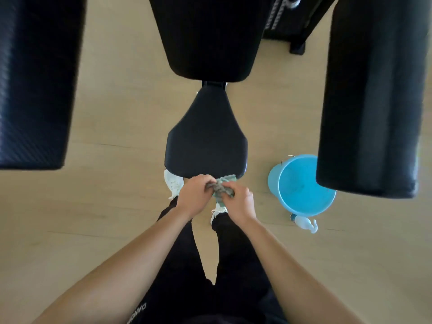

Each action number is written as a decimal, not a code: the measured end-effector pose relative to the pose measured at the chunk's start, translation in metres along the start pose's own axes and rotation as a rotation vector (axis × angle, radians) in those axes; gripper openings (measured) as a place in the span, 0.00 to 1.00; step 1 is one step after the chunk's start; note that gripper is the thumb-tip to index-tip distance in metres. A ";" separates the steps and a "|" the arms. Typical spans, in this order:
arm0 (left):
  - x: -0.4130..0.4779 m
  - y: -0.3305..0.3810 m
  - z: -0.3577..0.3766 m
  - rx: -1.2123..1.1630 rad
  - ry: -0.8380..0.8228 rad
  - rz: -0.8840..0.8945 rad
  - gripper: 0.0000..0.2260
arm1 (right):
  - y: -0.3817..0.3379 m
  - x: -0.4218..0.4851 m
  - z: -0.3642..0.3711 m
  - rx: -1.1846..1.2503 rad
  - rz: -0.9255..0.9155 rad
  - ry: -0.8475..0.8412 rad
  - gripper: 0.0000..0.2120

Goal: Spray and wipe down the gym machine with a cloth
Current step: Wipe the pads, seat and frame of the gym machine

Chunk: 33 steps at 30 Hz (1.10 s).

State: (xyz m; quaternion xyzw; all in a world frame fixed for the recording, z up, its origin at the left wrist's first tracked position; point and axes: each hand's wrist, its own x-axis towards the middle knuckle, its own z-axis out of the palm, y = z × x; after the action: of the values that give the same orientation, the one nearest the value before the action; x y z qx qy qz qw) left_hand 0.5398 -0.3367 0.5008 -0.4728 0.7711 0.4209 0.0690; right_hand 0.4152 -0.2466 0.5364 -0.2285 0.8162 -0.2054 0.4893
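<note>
Head view, looking straight down past both forearms.

Gripping a bunched grey-green cloth (221, 189) with the left hand (191, 197) and the right hand (238, 204), just at the near edge of the black seat pad (205, 136). Fingers of both curled tight onto the cloth, one hand at each end, as if twisting or refolding it. Cloth held up off the pad, or barely brushing its front lip; hard to say which.

Beyond the seat, a black back pad (210, 36). Out to either side, close to the camera and blurred, a left arm pad (35, 78) and a right arm pad (374, 90). On the wooden floor (117, 113) to the right, a blue bucket (301, 185), partly hidden by the right arm pad, and just beside it a white spray bottle (304, 224) lying on its side, well apart from both hands.

Judging progress: bottle set down, cloth in hand, so probably past spraying for this part and into wiping. No wet sheen or streaks to be made out on any pad, so no telling which surfaces are finished. Likely left: a pass across the seat pad, then the back pad and both arm pads, with more spray where needed.
</note>
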 end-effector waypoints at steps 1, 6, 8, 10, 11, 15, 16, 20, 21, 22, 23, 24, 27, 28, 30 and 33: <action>-0.005 0.009 -0.014 -0.045 -0.010 -0.020 0.04 | -0.008 -0.008 -0.010 0.034 -0.015 0.001 0.14; -0.034 0.057 -0.090 -0.210 0.051 -0.032 0.10 | -0.058 -0.049 -0.069 0.191 -0.132 0.081 0.04; -0.047 0.081 -0.117 -0.402 0.064 -0.044 0.11 | -0.081 -0.064 -0.089 0.254 -0.163 0.113 0.04; -0.055 0.107 -0.142 -0.535 0.076 -0.019 0.08 | -0.104 -0.076 -0.107 0.356 -0.179 0.156 0.05; -0.057 0.119 -0.153 -0.575 0.095 0.001 0.06 | -0.116 -0.081 -0.114 0.413 -0.182 0.184 0.04; -0.052 0.164 -0.195 -0.765 0.184 0.095 0.07 | -0.163 -0.089 -0.140 0.738 -0.162 0.279 0.09; -0.049 0.175 -0.205 -0.798 0.190 0.127 0.08 | -0.176 -0.089 -0.147 0.840 -0.163 0.276 0.12; -0.027 0.211 -0.240 -0.736 0.114 0.308 0.08 | -0.222 -0.090 -0.170 1.117 -0.267 0.135 0.14; -0.020 0.219 -0.248 -0.689 0.069 0.355 0.08 | -0.233 -0.090 -0.176 1.131 -0.298 0.114 0.14; -0.014 0.226 -0.257 -0.650 0.019 0.400 0.10 | -0.242 -0.088 -0.182 1.130 -0.319 0.123 0.13; -0.008 0.233 -0.267 -0.621 -0.027 0.437 0.12 | -0.250 -0.086 -0.187 1.127 -0.330 0.154 0.12; -0.001 0.239 -0.277 -0.594 -0.057 0.469 0.14 | -0.257 -0.083 -0.193 1.124 -0.337 0.198 0.12; 0.021 0.252 -0.306 -0.483 0.077 0.576 0.15 | -0.270 -0.069 -0.209 1.084 -0.349 0.351 0.10; 0.030 0.255 -0.315 -0.445 0.173 0.611 0.13 | -0.273 -0.062 -0.214 1.070 -0.344 0.412 0.10; 0.048 0.260 -0.334 -0.361 0.345 0.678 0.11 | -0.276 -0.044 -0.223 1.065 -0.326 0.527 0.10; 0.082 0.263 -0.357 -0.106 0.483 0.743 0.09 | -0.283 -0.011 -0.234 1.006 -0.281 0.659 0.11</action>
State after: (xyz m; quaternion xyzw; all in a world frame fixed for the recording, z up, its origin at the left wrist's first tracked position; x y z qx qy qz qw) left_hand 0.3926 -0.5949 0.8402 -0.2513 0.8601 0.3335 -0.2931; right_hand 0.2596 -0.4434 0.8041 0.0006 0.6895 -0.6875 0.2277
